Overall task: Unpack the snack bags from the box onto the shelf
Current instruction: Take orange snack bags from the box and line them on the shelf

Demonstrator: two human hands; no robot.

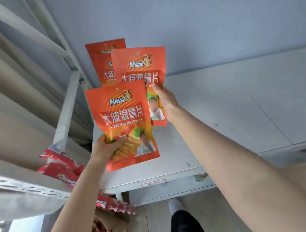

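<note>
My left hand point(108, 146) grips the lower left corner of an orange snack bag point(123, 121) and holds it upright in front of the shelf. My right hand point(164, 98) pinches the right edge of a second orange bag point(139, 65), held higher and further back. A third orange bag point(102, 61) stands upright behind both, against the blue-grey wall, its lower part hidden. The white shelf board point(221, 110) lies under and to the right of the bags. The brown cardboard box point(109, 227) sits low at the bottom, partly hidden by my left arm.
Red snack bags point(61, 165) lie on a lower shelf at the left, and more red bags point(117, 204) hang over the box edge. White slotted shelf posts point(65, 111) rise at the left. My leg and shoe point(175, 205) are on the floor below.
</note>
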